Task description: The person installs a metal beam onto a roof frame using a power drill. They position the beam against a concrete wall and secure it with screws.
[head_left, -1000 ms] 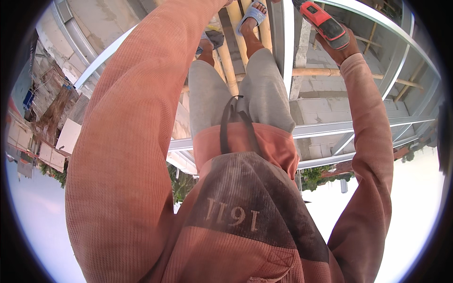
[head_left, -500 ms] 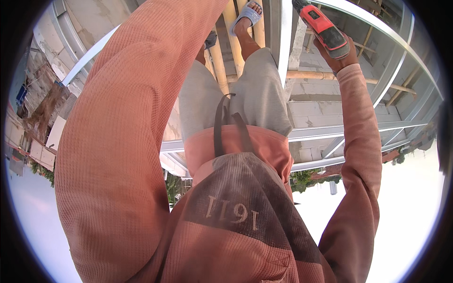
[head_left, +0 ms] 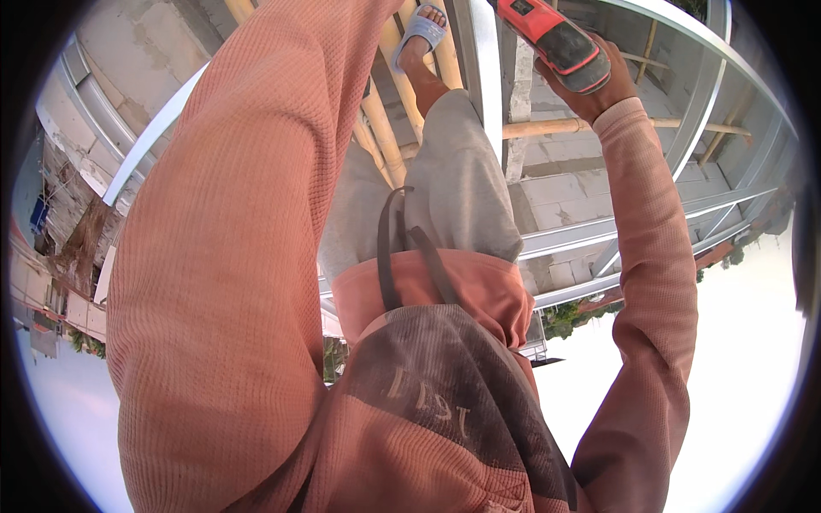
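Note:
My right hand (head_left: pixel 609 84) is raised at the upper right, its fingers wrapped round a red and black cordless power tool (head_left: pixel 560 41). The tool's rounded dark end faces me, while its far end runs out of the top of the picture, so its exact kind does not show. My left arm (head_left: pixel 231 256), in a salmon-coloured sleeve, fills the left side and reaches up past the top edge. The left hand itself is outside the picture.
Bamboo poles (head_left: pixel 382 128) lie under my sandalled foot (head_left: pixel 421 36). A pale metal beam (head_left: pixel 488 85) runs beside my leg, and more metal framing (head_left: pixel 581 241) crosses at the right. Below stands a grey block wall (head_left: pixel 564 198). Open sky shows at both sides.
The right hand and power tool appear farther left and slightly higher, as the whole view has shifted. My other foot, partly visible before, is now hidden behind the left sleeve.

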The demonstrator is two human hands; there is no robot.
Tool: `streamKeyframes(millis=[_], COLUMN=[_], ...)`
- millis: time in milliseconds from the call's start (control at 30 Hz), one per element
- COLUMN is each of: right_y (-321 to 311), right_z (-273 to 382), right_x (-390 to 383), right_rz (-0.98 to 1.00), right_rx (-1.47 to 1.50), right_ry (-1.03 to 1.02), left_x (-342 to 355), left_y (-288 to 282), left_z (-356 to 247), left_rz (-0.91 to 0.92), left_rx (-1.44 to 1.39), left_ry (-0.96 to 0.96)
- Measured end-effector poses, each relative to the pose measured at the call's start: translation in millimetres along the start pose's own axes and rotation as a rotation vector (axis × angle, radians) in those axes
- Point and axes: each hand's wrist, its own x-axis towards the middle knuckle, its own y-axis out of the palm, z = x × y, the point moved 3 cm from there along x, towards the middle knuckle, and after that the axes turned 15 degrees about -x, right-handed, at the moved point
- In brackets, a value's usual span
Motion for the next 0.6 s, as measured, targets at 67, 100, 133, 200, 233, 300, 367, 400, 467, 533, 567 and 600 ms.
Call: streamKeyframes(millis=[67,100,133,200,233,300,367,400,467,533,567,600], right_y=[-3,-7,-8,-6,-6,-4,-4,-6,-5,3,-2,-8], right_z=[2,-1,-4,3,5,-2,2,10,7,-14,-6,4], right_x=[1,-6,-12,-5,-1,-1,1,0,-3,-13,-10,-6], right_rz=[0.028,0.042,0.056,0.020,0.003,0.000,0.003,0.001,0.004,0.023,0.009,0.028], right_rx=[0.002,0.039,0.076,0.056,0.046,0.007,-0.003,0.039,0.075,0.014,0.027,0.060], right_ry=[-0.019,0.019,0.058,0.008,-0.020,-0.046,-0.074,-0.064,-0.037,0.007,0.003,-0.021], left_x=[-5,2,5,-2,-5,-5,-6,-7,-8,-8,-12,-18], left_y=[-5,-2,5,-9,-15,-16,-19,-23,-22,-4,-15,-25], left_z=[-6,-23,-41,-36,-33,-39,-43,-39,-47,-74,-66,-56], left_rz=[-0.047,0.017,0.076,0.051,0.032,0.054,0.077,-0.003,-0.076,-0.051,-0.054,-0.032], left_rx=[-0.399,-0.004,0.389,0.454,0.506,0.330,0.170,-0.002,-0.184,-0.536,-0.516,-0.432], left_ry=[-0.215,-0.053,0.113,0.092,0.082,0.040,-0.010,-0.225,-0.427,-0.462,-0.463,-0.318])
